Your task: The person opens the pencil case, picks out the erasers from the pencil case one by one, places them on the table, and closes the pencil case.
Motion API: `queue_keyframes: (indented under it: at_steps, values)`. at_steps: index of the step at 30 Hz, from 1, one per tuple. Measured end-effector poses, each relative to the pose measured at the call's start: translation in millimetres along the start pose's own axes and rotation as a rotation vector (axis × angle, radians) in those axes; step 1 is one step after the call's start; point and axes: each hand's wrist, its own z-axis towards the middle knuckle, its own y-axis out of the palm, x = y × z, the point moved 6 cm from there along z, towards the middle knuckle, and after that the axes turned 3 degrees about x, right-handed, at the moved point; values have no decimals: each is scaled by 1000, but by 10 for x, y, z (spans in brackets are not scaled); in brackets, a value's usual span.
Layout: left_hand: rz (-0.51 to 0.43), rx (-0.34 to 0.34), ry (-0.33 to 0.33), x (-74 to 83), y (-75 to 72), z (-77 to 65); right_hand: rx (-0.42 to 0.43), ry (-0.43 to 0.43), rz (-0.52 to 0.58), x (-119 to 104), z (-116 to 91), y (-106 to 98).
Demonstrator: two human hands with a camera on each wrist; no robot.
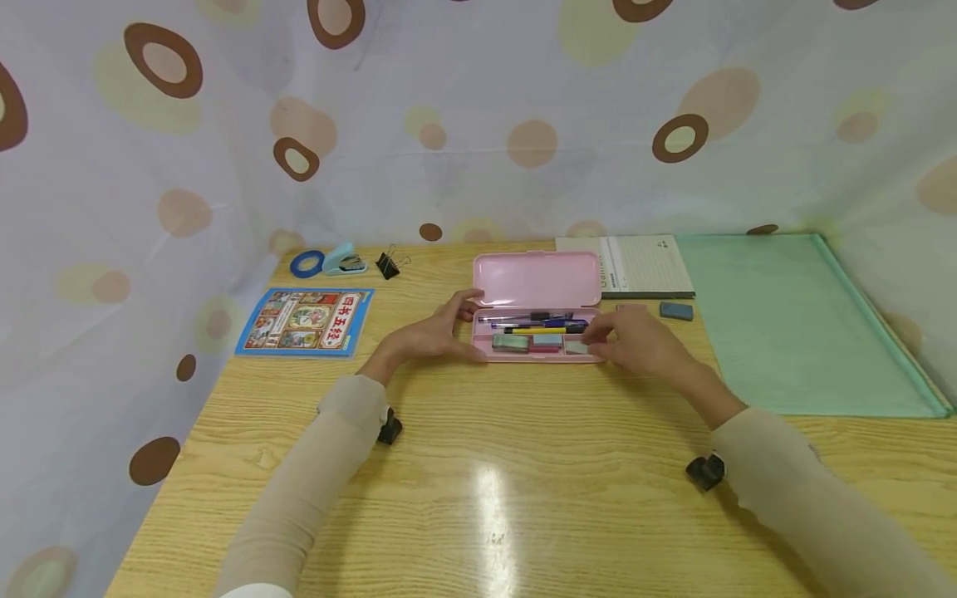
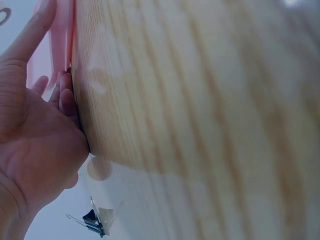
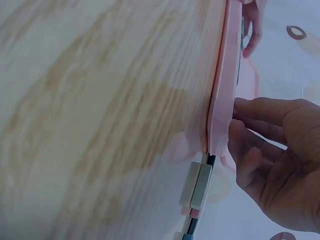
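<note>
An open pink pencil case [image 1: 537,360] lies on the table, its lid [image 1: 537,278] folded back. Several pens [image 1: 534,322] fill the long rear compartment. In front lie a greenish eraser [image 1: 510,342], a light blue block [image 1: 547,340] above a pink-red one, and a pale piece [image 1: 576,347] in the right compartment. My left hand [image 1: 429,334] grips the case's left end, thumb at the front corner and fingers toward the hinge side. My right hand [image 1: 639,340] reaches over the right end, fingertips dipping past the rim [image 3: 220,120]; I cannot tell whether they pinch anything.
A blue-grey eraser [image 1: 676,311] sits behind my right hand, before a notebook [image 1: 650,266]. A green mat [image 1: 807,324] covers the right side. At left are a blue book [image 1: 306,322], tape roll [image 1: 306,264], stapler [image 1: 344,261] and binder clip [image 1: 389,263].
</note>
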Motion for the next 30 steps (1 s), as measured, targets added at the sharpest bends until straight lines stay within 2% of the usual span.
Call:
queue_keyframes:
  at_steps: [2,5,15,20,27,30]
  values:
    - [-1,0,-2,2,0,2,0,6,-48,-20,5,3]
    - [-2,3,-4,2,-5,2,-13,3,-60,-43,19,19]
    - [0,-5,-11,-18,-2,3,12,-26,69,12,59,65]
    - [-2,-7,-10,-29,7,6,33,-10,110,10,51,94]
    - [-2,-1,-8,-16,5,2,68,20,-15,-58,5,84]
    - [-5,0,0,-12,6,5,44,30,18,-51,8,74]
